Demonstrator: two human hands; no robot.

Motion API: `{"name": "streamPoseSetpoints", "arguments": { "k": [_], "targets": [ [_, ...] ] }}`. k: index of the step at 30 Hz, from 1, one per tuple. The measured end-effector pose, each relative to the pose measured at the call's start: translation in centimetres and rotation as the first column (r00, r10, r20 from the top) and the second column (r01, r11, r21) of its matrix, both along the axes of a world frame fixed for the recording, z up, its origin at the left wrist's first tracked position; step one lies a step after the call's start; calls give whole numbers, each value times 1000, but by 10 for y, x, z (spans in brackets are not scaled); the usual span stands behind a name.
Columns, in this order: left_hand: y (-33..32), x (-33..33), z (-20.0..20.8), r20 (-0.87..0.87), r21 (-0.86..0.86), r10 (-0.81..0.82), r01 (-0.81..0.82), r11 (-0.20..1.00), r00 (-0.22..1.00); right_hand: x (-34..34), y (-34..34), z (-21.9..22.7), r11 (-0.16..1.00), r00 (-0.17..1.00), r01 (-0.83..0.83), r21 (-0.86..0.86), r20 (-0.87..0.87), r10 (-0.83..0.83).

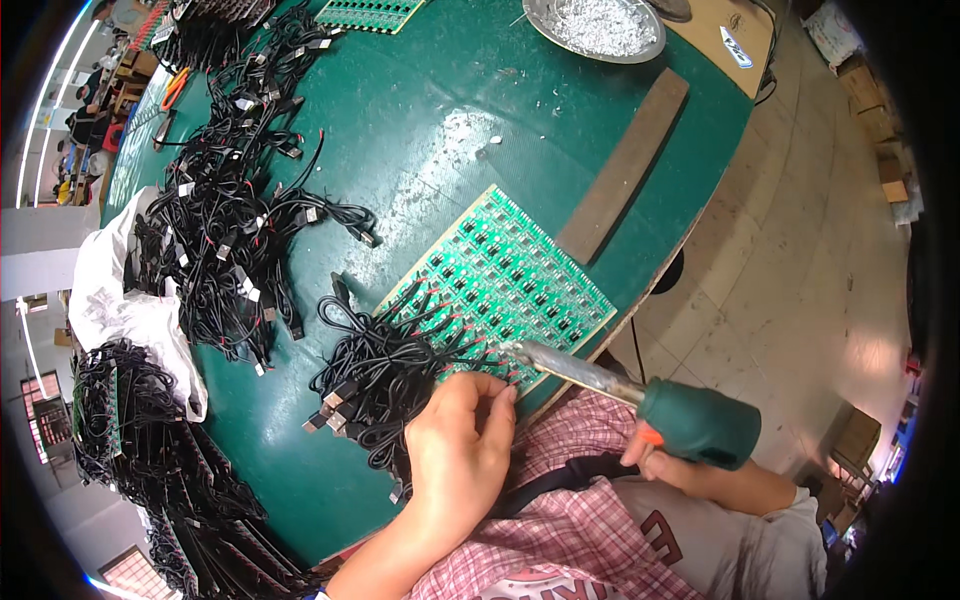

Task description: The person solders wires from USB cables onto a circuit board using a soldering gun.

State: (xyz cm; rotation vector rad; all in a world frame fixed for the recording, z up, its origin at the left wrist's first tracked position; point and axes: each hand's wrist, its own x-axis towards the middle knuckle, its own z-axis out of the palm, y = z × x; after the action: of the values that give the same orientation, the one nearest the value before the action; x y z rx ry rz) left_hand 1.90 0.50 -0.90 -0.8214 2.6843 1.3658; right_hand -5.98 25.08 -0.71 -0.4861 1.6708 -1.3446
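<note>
A panel of green circuit boards point(545, 265) lies at an angle on the table before me. Black USB cables point(375, 355) are heaped over its near left part, their red wire ends along the boards. My left hand point(460, 440) is closed in a pinch at the panel's near edge, on the end of a cable; the fingers partly hide it. My right hand point(665, 465) is wrapped round the green handle of a soldering iron point(700, 422). The iron's metal shaft points left, with its tip over the panel near my left fingertips. Whether the tip touches is unclear.
More black USB cables point(225, 205) spread along the table's left side, beside a white bag point(100, 265). Bundled boards with cables point(190, 480) hang at the left edge. A flat brown bar point(625, 165) and a metal dish of whitish bits point(600, 30) lie beyond the panel.
</note>
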Motion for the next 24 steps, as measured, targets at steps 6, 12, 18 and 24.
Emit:
{"name": "streamPoseSetpoints", "arguments": {
  "k": [6,12,18,24],
  "targets": [
    [-1,2,2,9,11,0,0,1000,1000,13,15,-1,992,960,-106,67,-252,120],
    [-3,1,4,-19,151,-11,14,988,1000,9,0,-3,996,942,-35,88,-330,62],
    [-3,13,9,-10,511,85,-68,857,996,11,-68,-24,968,942,214,-131,-234,-240],
    [-2,18,14,64,572,41,-71,817,997,13,-88,-32,951,941,216,-222,-214,-264]
  ]
}}
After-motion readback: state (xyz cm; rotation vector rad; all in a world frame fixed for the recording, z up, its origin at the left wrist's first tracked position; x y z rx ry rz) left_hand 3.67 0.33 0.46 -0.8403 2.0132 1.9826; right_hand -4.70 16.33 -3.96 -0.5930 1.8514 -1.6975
